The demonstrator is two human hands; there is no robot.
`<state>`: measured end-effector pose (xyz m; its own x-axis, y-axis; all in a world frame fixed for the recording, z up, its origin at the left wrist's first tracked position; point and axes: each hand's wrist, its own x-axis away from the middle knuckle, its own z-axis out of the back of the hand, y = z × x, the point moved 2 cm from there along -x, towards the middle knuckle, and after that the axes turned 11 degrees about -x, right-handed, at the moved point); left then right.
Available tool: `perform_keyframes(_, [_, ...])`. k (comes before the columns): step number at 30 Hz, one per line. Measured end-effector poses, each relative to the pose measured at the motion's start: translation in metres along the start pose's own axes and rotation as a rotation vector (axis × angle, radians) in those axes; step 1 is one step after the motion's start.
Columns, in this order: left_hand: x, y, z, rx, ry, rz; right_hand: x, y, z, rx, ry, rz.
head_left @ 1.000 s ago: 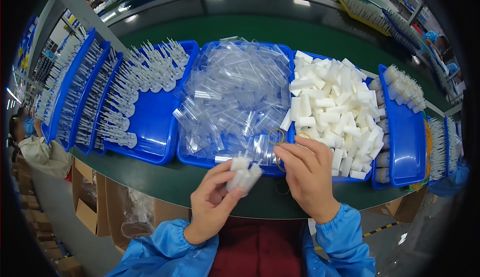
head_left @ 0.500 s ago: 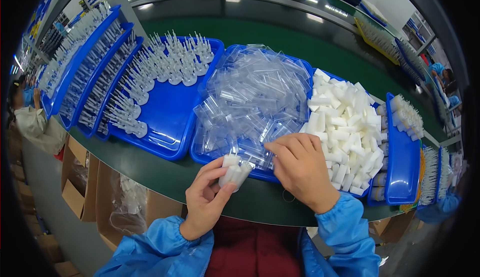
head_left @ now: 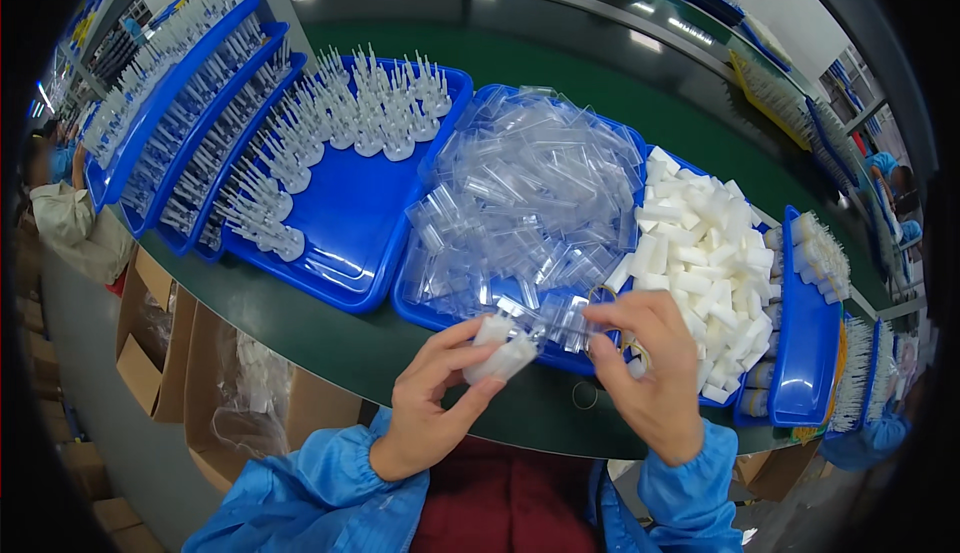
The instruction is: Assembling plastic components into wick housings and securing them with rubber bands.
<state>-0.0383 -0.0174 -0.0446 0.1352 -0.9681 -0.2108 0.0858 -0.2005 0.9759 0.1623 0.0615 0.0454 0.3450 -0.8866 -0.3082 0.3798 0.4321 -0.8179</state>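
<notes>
My left hand [head_left: 445,393] is closed around a white plastic part made of several short cylinders [head_left: 503,351], tilted toward the right. My right hand [head_left: 650,368] pinches a small clear plastic piece [head_left: 570,323], whose other end lies close to the white part. Motion blur hides whether the two touch. Just behind both hands is a blue tray [head_left: 425,303] heaped with clear plastic sleeves [head_left: 530,193]. A pile of white foam-like blocks [head_left: 700,273] lies to the right of my right hand.
On the left, a blue tray [head_left: 340,228] holds upright white stemmed parts [head_left: 390,113], beside stacked, tilted trays [head_left: 190,123]. Another blue tray [head_left: 805,353] stands at the far right. A thin ring [head_left: 585,395] lies on the green table. Cardboard boxes [head_left: 210,393] sit below its edge.
My right hand has come back from the clear sleeves with a clear piece between its fingers. My left hand has shifted slightly right, tilting the white part further. The view has turned a little.
</notes>
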Motion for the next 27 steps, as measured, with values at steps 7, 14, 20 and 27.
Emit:
perform_keyframes(7, [-0.005,0.008,-0.023,-0.049,-0.155,0.054,0.029,0.008,0.02,-0.358,0.101,-0.151])
perform_keyframes(14, [-0.005,0.017,-0.037,-0.003,-0.209,0.115,0.041,0.018,0.02,-0.692,0.214,-0.368])
perform_keyframes(20, [-0.005,0.021,-0.042,-0.109,-0.365,0.095,0.051,0.03,0.02,-0.831,0.304,-0.453])
perform_keyframes(27, [-0.006,0.02,-0.047,-0.106,-0.342,0.076,0.055,0.031,0.021,-0.827,0.254,-0.44])
